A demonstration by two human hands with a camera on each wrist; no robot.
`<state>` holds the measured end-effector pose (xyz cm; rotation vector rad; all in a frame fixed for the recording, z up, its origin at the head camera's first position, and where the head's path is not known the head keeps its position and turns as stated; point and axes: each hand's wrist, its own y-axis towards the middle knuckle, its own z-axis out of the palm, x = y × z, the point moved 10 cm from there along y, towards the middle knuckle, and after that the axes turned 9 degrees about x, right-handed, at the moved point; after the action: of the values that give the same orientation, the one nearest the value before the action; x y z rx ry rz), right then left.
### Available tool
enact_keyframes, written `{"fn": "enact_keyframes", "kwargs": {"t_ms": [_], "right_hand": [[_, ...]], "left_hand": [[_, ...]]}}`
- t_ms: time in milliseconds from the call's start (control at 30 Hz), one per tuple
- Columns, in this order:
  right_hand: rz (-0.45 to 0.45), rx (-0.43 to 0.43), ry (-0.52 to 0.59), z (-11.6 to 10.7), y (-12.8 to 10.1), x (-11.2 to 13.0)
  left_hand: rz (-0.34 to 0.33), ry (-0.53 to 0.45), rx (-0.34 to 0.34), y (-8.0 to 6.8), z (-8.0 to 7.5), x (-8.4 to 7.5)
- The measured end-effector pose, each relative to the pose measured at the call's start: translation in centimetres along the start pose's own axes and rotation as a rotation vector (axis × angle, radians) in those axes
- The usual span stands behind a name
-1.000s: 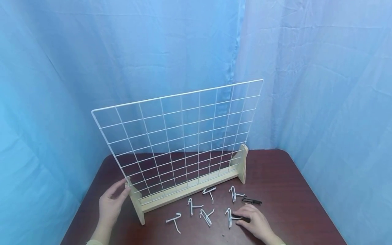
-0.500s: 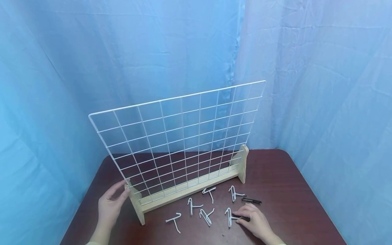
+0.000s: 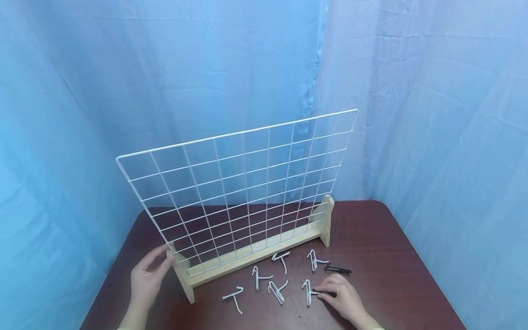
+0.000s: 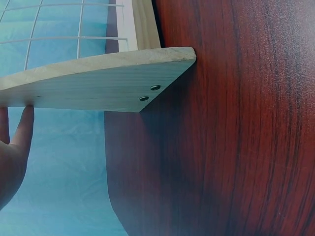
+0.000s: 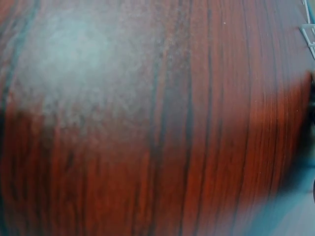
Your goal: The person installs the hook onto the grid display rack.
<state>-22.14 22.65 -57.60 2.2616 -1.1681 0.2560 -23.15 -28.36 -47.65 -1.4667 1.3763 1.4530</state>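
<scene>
The stand (image 3: 255, 258) is sitting on the table (image 3: 371, 243), and the curtain (image 3: 264, 59) is hanging behind the stand. The grid panel (image 3: 246, 188) is standing in the stand, rising above its left and right ends. The left hand (image 3: 146, 277) is touching the stand's left end. Six hooks (image 3: 276, 293) are lying spread in front of the stand. The loose clip (image 3: 338, 269) is lying before the stand's right end; farther before that end, the right hand (image 3: 344, 298) is pinching the half-hidden clip (image 3: 328, 293).
</scene>
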Motion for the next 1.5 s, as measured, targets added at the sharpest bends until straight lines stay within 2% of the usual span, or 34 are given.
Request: {"fn": "enact_keyframes", "kwargs": {"t_ms": [267,500,767,1000,1300,1500], "right_hand": [[-0.033,-0.032,0.015,-0.2,0.2,0.5],[-0.005,-0.051,0.011,-0.4,0.1,0.4],[0.025,-0.063,-0.007,-0.5,0.3,0.2],[0.054,-0.078,0.035,-0.7,0.6,0.0],[0.069,-0.167,0.091,-2.5,1.6,-0.5],[0.140,-0.229,0.133,-3.8,2.2,-0.8]], "left_hand": [[0.012,-0.001,-0.020,0.0,-0.2,0.1],[0.011,-0.041,-0.019,0.1,0.0,0.3],[0.014,-0.019,-0.017,0.0,0.0,0.3],[-0.017,-0.008,-0.020,0.0,-0.1,0.6],[-0.025,0.001,-0.013,0.0,0.0,0.5],[-0.018,-0.008,-0.019,-0.1,0.0,0.5]]}}
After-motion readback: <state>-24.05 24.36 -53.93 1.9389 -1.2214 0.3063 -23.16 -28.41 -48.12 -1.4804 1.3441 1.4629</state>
